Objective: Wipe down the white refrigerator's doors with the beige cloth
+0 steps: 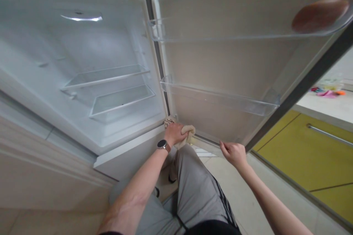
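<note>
Bunching a cloth in its fingers, the left hand sits at the low, hinge-side corner of the refrigerator door, where the door meets the cabinet. The cloth lies within that grip, spilling out at both ends: its longer run crosses the palm roughly left to right, one tail toward the hinge, the other folded over on the side facing the right hand. The left hand is plainly the nearer one, with the door's lower edge stretching rightward from it to the other hand. That right hand is curled at this edge (whether it pinches the rim or merely rests there, I cannot tell).

The cloth looks soft and thick, cream-beige, rumpled, with a dark pattern on its hinge-side tail.

Beyond and above the grip, a clear lower door rack crosses the panel; up and to the left are two shelves inside the lit compartment. Farthest to the right of the grip stand yellow drawer fronts under a counter.
</note>
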`<state>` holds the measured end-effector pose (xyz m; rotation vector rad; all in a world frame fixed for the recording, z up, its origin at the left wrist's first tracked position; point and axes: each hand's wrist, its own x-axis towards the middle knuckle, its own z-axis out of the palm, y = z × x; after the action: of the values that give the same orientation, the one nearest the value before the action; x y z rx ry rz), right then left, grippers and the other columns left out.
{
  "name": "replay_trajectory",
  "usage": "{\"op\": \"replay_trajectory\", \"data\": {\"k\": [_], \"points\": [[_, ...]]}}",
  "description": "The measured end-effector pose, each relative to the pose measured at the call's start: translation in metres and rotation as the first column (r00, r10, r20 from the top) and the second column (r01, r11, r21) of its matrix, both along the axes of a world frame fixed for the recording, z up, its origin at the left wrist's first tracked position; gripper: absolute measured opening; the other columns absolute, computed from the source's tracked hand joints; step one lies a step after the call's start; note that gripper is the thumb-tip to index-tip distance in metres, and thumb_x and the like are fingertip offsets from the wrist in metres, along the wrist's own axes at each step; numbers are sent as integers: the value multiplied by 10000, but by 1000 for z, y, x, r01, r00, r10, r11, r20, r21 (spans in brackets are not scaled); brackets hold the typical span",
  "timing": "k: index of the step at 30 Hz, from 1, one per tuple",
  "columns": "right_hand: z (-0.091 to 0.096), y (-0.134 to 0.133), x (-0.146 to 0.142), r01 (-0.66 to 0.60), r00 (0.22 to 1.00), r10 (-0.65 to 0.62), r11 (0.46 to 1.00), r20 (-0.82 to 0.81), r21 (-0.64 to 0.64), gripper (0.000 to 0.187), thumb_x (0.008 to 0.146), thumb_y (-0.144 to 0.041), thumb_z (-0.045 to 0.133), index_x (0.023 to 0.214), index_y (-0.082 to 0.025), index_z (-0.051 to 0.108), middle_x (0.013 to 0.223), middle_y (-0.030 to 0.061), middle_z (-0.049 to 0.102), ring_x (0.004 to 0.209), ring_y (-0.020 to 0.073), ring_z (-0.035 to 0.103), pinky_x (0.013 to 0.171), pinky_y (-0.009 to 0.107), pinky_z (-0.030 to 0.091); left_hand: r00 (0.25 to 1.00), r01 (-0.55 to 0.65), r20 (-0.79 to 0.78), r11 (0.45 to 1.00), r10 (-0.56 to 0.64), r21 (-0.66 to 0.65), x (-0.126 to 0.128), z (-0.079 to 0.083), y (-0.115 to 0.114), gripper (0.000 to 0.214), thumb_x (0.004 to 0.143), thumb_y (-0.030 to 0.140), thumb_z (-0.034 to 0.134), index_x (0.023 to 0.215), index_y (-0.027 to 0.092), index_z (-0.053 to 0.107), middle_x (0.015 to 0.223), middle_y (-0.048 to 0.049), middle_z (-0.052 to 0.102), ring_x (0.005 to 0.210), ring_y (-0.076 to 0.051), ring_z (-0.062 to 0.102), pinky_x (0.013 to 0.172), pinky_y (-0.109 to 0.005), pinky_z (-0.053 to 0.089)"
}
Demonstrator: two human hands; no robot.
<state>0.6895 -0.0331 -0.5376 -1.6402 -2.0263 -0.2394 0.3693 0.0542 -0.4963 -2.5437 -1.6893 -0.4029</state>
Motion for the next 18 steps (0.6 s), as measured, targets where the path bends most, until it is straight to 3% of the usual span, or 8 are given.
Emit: {"op": "replay_trajectory", "data": {"k": [5, 12, 16, 17, 18], "points": [[2, -4, -5, 12, 1000, -12, 1000, 1, -4, 684, 1042, -529, 356, 504, -166, 571, 547, 67, 621, 487, 109, 460, 567, 286, 173, 989, -142, -48, 986, 138, -84, 16, 13, -4, 543, 981, 561, 492, 945, 125, 814, 934, -201, 764, 951, -323, 722, 879, -396, 491], [1, -4, -7, 35, 999, -35, 999, 0, 0, 680, 1043, -526, 364, 506, -168, 579, 558, 61, 638, 485, 106, 471, 568, 279, 165, 992, -124, -25, 988, 122, -93, 18, 13, -5, 486, 966, 510, 511, 918, 136, 818, 931, -188, 775, 932, -319, 736, 858, -390, 509], [1, -8, -11, 11, 1000, -12, 1000, 6, 27, 680, 1046, -515, 375, 497, -168, 577, 531, 55, 619, 472, 106, 466, 565, 285, 160, 943, -193, 243, 967, 229, -163, 12, 6, 2, 430, 959, 452, 510, 831, 151, 789, 873, -152, 769, 895, -285, 731, 818, -343, 500], [1, -9, -13, 2, 1000, -2, 999, 6, 35, 675, 1047, -506, 379, 497, -169, 576, 523, 51, 612, 470, 104, 464, 565, 285, 159, 888, -214, 373, 959, 270, -185, 8, 6, 3, 416, 952, 442, 514, 790, 155, 768, 826, -130, 756, 863, -270, 724, 791, -326, 501], [2, -11, -15, -6, 1000, 6, 999, 4, 41, 668, 1049, -495, 383, 499, -169, 576, 520, 46, 607, 470, 101, 464, 566, 285, 159, 788, -237, 534, 951, 308, -198, 3, 7, 5, 404, 941, 437, 523, 745, 158, 740, 765, -103, 733, 818, -254, 711, 756, -312, 503]]}}
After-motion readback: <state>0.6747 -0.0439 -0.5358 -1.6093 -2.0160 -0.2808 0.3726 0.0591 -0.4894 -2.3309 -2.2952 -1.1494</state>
